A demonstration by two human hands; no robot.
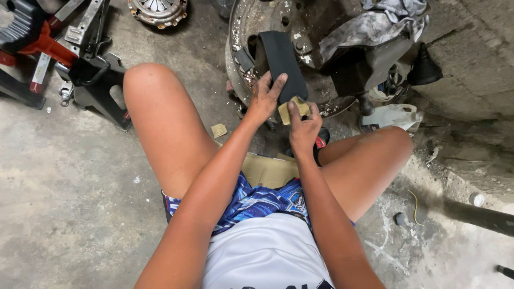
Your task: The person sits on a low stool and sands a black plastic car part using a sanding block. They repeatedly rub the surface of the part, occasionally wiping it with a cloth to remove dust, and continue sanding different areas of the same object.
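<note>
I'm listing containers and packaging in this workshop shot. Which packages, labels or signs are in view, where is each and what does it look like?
Plastic jug: lying on the floor right of the right hand, whitish and translucent, with a dark label patch.
Cardboard piece: flat on the floor between the person's legs, plain brown.
Small cardboard scrap: on the floor below the left hand, tan, roughly square.
No signs or screens visible.

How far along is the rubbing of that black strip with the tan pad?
In hand: the left hand pins the black strip against the wheel rim, and the right hand presses the tan pad at its lower end. Done: nothing I can confirm; the strip looks evenly dark. Left: apparently the whole stretch above the pad.
</note>
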